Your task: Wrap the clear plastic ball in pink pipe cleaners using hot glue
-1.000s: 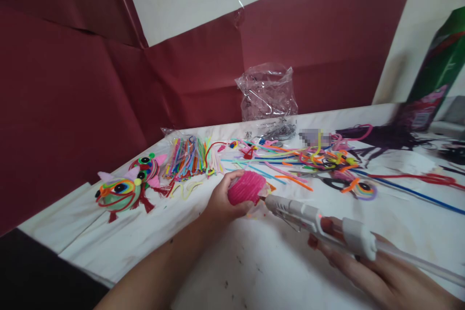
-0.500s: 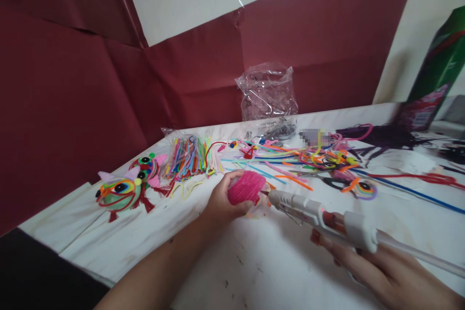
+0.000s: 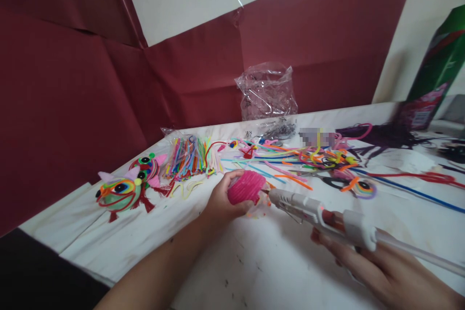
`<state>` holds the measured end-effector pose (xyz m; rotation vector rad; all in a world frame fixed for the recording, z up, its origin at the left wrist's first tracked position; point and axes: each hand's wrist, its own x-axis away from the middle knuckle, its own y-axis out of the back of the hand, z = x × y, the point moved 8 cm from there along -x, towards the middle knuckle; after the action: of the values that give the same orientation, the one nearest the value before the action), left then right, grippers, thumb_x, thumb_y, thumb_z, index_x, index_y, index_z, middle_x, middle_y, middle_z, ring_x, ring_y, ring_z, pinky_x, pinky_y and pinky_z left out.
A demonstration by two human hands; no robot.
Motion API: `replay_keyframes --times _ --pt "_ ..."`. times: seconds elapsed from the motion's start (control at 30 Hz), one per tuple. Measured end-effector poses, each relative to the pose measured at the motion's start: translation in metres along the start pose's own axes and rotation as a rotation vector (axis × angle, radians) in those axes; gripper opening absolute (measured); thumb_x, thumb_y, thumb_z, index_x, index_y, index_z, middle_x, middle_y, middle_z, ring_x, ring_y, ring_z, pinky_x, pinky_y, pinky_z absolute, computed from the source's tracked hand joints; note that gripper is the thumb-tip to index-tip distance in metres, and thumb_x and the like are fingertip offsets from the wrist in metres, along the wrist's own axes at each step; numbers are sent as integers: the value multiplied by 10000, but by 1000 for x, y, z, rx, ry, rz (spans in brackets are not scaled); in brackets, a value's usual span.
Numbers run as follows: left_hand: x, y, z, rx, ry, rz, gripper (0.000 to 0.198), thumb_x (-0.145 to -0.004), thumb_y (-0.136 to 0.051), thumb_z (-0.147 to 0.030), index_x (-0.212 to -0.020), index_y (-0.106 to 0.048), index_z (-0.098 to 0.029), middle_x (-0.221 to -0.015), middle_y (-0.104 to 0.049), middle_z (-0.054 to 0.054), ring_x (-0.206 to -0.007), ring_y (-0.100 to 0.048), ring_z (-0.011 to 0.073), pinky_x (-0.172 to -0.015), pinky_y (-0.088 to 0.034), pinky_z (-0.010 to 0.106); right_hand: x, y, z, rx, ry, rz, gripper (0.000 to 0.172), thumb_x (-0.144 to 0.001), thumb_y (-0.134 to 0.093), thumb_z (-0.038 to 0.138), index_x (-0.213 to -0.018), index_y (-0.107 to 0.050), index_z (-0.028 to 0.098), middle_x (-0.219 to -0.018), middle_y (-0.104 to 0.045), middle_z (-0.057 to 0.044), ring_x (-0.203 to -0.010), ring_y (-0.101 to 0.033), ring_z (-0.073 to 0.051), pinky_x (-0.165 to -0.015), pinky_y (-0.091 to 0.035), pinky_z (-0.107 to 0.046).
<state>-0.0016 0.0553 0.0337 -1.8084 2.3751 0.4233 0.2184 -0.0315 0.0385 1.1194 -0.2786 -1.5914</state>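
My left hand [image 3: 225,198] is wrapped around a pink ball covered in rows of pipe cleaner [image 3: 247,188], just above the white table. In my right hand [image 3: 366,256] is a white hot glue gun [image 3: 308,210], with a clear glue stick [image 3: 417,254] sticking out of its back end. The gun's nozzle points left and meets the ball's right side; whether it touches cannot be made out. Below the ball shows a pale, clear-looking piece with orange specks. A small red light glows on the gun's body.
Two colourful animal-face crafts [image 3: 118,193] stand at the left. A bag of pipe cleaners [image 3: 187,157], loose pipe cleaners [image 3: 267,172] and black-handled scissors [image 3: 334,182] lie behind my hands. Farther back are a clear plastic bag [image 3: 268,92], dark purple strands [image 3: 385,136] and a green box [image 3: 434,72].
Almost nothing differs. Both hands, the pink ball and the glue gun stay in the same places.
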Motion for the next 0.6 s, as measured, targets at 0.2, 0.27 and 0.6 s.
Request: replay_keyframes --times 0.2,0.27,0.6 --pt "-1 -1 1 -1 2 3 667 -588 -797 -335 -1156 -493 -162 -1140 -614 119 -983 -622 264 -799 -496 331 5 -1 -4 16 23 -20 727 -782 -271 794 -726 -770 268 -808 -785 -78 -701 -748 -289 -642 -616 -377" --pt "-1 -1 2 -7 3 2 670 -583 -796 -326 -1156 -492 -161 -1147 -608 123 -979 -622 264 -794 -496 331 3 1 1 2 31 -8 748 -784 -244 795 -682 -763 266 -745 -780 -80 -612 -739 -269 -590 -621 -351" --pt "0 -1 1 -11 -7 -2 652 -585 -793 -328 -1145 -503 -163 -1132 -620 112 -977 -624 257 -803 -499 327 5 -3 -4 -41 36 12 630 -817 -334 725 -837 -767 268 -754 -780 -62 -675 -735 -264 -630 -616 -341"
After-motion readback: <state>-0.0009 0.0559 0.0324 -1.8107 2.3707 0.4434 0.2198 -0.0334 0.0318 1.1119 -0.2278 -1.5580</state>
